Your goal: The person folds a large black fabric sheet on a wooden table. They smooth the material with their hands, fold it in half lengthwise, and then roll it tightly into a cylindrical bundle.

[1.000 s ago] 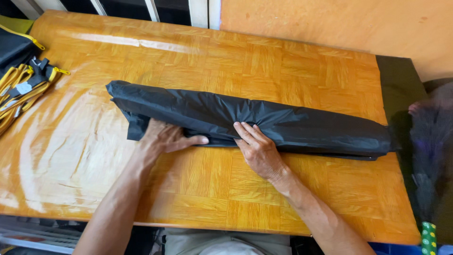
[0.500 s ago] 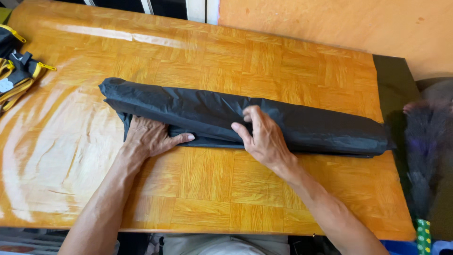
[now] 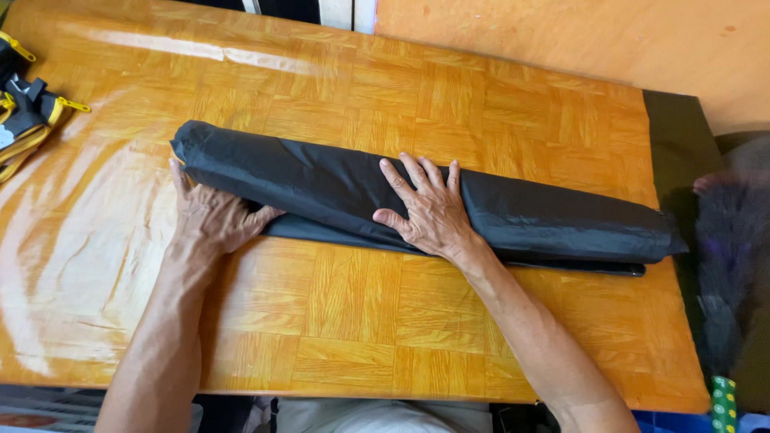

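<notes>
A long black fabric roll (image 3: 337,188) lay across the middle of the wooden desk (image 3: 481,104), running from about nine o'clock at its left end to about four o'clock at its right end, with a flat layer of the same fabric showing under its near edge. The right hand (image 3: 429,212) rested flat on top of the roll near its centre, fingers spread and pointing toward twelve o'clock, its grip open and closed on nothing. The left hand (image 3: 210,220) lay at the roll's left end, palm down on the desk, fingers reaching under the roll's near edge; its grip was open too. At ten o'clock, at the desk's left edge, sat yellow-and-black straps (image 3: 24,112). Dark cloth (image 3: 682,144) covered the desk's right end.
</notes>
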